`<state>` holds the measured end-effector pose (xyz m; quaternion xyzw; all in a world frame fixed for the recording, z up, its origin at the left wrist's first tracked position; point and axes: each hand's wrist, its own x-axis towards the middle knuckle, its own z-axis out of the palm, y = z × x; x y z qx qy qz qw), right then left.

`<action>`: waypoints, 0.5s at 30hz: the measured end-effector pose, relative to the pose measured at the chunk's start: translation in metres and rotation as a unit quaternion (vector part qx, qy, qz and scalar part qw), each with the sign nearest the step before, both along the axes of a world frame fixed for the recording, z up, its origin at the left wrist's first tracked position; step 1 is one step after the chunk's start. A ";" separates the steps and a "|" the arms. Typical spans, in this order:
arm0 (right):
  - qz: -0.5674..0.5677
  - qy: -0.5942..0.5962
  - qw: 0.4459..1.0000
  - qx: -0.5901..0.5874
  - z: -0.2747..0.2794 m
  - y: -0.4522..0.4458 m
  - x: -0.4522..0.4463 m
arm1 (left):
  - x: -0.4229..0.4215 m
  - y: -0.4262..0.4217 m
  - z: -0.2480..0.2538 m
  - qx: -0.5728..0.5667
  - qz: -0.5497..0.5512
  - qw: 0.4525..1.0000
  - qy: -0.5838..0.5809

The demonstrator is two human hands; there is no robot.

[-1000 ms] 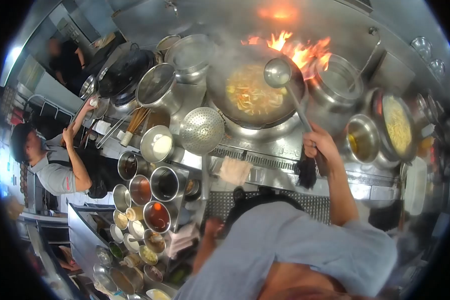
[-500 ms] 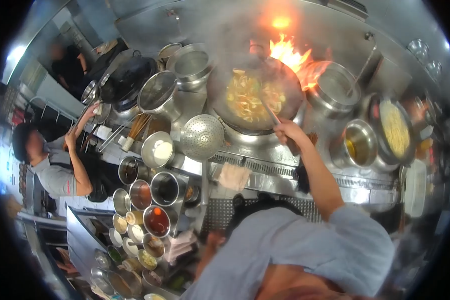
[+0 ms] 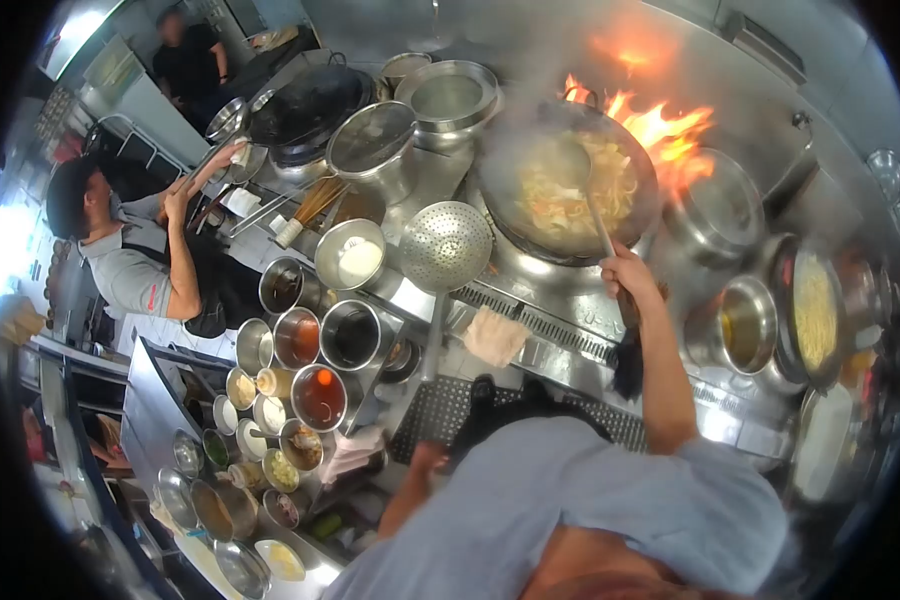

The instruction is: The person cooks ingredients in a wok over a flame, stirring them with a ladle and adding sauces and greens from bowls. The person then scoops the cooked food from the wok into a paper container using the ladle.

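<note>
My right hand [image 3: 627, 272] is wrapped round the handle of a long ladle [image 3: 599, 215]. The ladle's round bowl is down among the food in a big wok [image 3: 497, 212]. Steam rises off the sliced yellow and orange food [image 3: 602, 192], and flames [image 3: 660, 130] burn at the wok's far right edge. Low beside my body hangs my left hand [image 3: 428, 461], near a pink cloth [image 3: 353, 452]; its fingers are too blurred to read. A perforated strainer [image 3: 446, 246] lies left of the wok.
Several metal pots of sauces [image 3: 319, 397] stand at the left. A metal pot [image 3: 747, 325] and a pan of noodles [image 3: 815, 310] sit at the right. A folded cloth [image 3: 496, 336] lies on the stove's front edge. Another person [image 3: 135, 255] works at the left; a second stands behind.
The view has swung, so the wok and stove sit further right. The ladle has shifted, its round bowl now showing over the food. My right hand keeps its hold on the handle.
</note>
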<state>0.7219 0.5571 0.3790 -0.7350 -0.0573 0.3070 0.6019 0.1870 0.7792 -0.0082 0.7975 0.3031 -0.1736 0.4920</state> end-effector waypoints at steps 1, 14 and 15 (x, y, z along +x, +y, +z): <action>0.008 0.149 0.980 0.132 -0.002 0.003 -0.003 | 0.005 0.003 0.009 0.031 -0.036 0.999 0.007; 0.031 -0.179 0.976 -0.116 -0.023 0.011 0.021 | 0.021 -0.019 0.038 0.154 -0.222 0.957 0.101; 0.020 -0.180 0.977 -0.116 -0.017 0.012 0.018 | 0.016 -0.023 0.041 0.210 -0.245 0.944 0.071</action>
